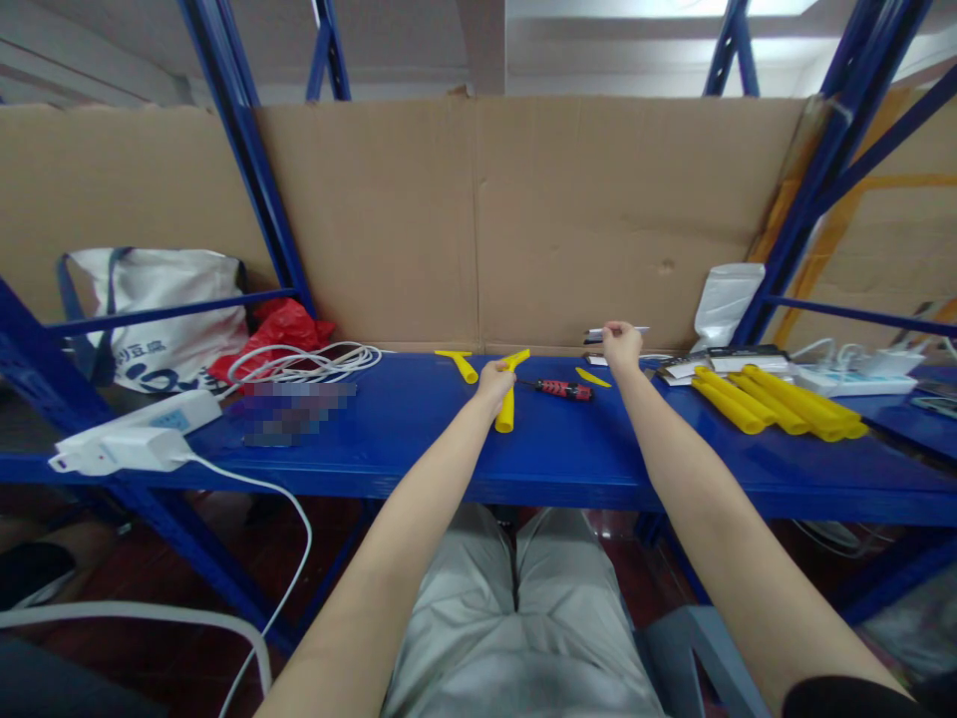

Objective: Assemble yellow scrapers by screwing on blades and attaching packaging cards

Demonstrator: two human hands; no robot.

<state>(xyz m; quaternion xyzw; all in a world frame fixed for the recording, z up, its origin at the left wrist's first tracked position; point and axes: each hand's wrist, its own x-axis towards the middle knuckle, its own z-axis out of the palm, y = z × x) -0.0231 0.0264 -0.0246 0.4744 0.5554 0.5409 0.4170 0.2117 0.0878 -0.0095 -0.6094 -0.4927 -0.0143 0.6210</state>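
My left hand (pixel 494 385) is closed around a yellow T-shaped handle (pixel 505 413), whose wide head sticks out above the fingers. A second, smaller-looking yellow T-shaped piece (pixel 462 365) lies just to the left. Right of the left hand lies a screwdriver (pixel 564 389) with a red and black handle. Beyond it rests a thin curved yellow strip (pixel 593 377). My right hand (pixel 622 344) is raised near the cardboard, its fingers pinching a thin light-and-dark strip (pixel 596 331) that shows on both sides of the hand. Its exact kind is too small to tell.
Several yellow tubes (pixel 778 401) lie at the right of the blue table (pixel 419 449), beside flat packets and a white power strip (pixel 854 381). At left are another power strip (pixel 142 434), coiled white cable (pixel 321 364), a red bag (pixel 280 334) and a cloth bag (pixel 168 309).
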